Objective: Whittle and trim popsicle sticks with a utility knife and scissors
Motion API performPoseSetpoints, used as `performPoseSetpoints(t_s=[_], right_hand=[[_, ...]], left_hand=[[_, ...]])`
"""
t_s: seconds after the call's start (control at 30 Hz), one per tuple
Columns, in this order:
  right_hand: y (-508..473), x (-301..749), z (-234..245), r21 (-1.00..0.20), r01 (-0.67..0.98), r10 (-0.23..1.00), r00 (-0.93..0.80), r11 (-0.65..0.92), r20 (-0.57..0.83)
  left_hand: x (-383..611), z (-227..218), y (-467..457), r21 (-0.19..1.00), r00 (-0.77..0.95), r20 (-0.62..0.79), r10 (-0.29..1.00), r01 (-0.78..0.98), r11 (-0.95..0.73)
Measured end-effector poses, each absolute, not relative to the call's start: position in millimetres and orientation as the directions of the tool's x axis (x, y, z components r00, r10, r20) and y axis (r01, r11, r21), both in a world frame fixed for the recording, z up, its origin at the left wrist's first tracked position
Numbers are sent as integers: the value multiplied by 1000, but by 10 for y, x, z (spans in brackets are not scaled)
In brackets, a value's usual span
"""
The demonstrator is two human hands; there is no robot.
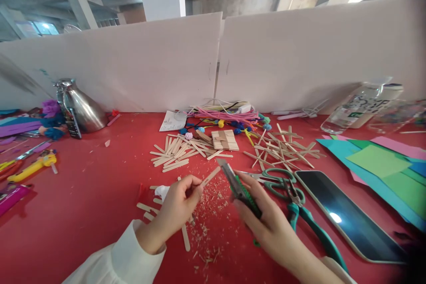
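Note:
My left hand (182,199) pinches a flat wooden craft stick (211,176) near one end, its other end pointing up and right. In my right hand (262,213) is a green utility knife (244,193), with its blade out beside the stick's free end. Whether blade and wood touch, I cannot tell. Wood shavings (213,213) lie scattered on the red table (100,213) below both hands. Several more craft sticks (149,208) and a white object (162,191) sit partly hidden behind my left hand.
Piles of craft sticks (176,151) and thin sticks (286,148) lie ahead. Scissors (279,179), green-handled pliers (306,217) and a phone (346,215) are at right, near coloured paper (379,159) and a plastic bottle (346,108). A metal jug (83,106) stands at left.

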State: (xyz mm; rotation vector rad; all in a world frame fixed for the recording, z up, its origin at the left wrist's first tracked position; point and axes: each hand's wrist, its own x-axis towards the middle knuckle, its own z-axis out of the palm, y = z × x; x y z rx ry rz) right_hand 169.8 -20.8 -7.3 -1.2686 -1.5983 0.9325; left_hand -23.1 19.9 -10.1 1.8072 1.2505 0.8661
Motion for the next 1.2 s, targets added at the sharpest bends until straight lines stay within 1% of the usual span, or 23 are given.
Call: performPoseSetpoints(t_s=[0.07,0.17,0.23,0.37,0.53,0.63,0.7,0.8,0.9,0.97,1.07,1.13,1.2], right_hand=[[-239,1690,-72,-911,365,969,-216,193,119],[-262,1675,-65,-905,402,960,-281,140,24],[-270,1664,-52,-905,409,955,-296,115,-12],[-283,1645,-18,-914,397,960,-280,87,-30],[-294,1622,-14,-949,297,939,-287,-103,-191],[-302,1595,-25,-951,253,927,-283,-176,-247],[-304,1580,-32,-950,280,940,-262,-142,-217],[-282,1594,-44,-933,360,970,-223,-10,-96],[-220,1678,-76,-895,440,985,-171,73,-4],[-175,1753,-107,-870,488,993,-121,74,16],[-150,1809,-130,-862,505,998,-66,43,12],[-172,1785,-114,-872,482,994,-108,84,37],[-208,1735,-82,-877,465,985,-169,120,45]], left_hand=[[-250,-102,227,869,257,119,959,441,-226],[-257,-86,239,881,226,97,969,434,-189],[-253,-78,232,886,218,83,972,431,-172],[-244,-78,212,878,207,79,975,448,-166],[-244,-69,203,849,210,117,971,486,-207],[-238,-43,198,783,223,168,960,562,-267],[-227,-24,196,711,232,201,952,633,-305],[-217,-5,206,619,265,243,933,699,-359],[-243,0,241,593,275,267,924,709,-382],[-281,3,274,638,227,248,942,693,-335],[-333,10,312,764,167,175,970,598,-241],[-341,15,315,828,170,117,978,527,-191],[-327,21,302,864,185,71,980,479,-153]])
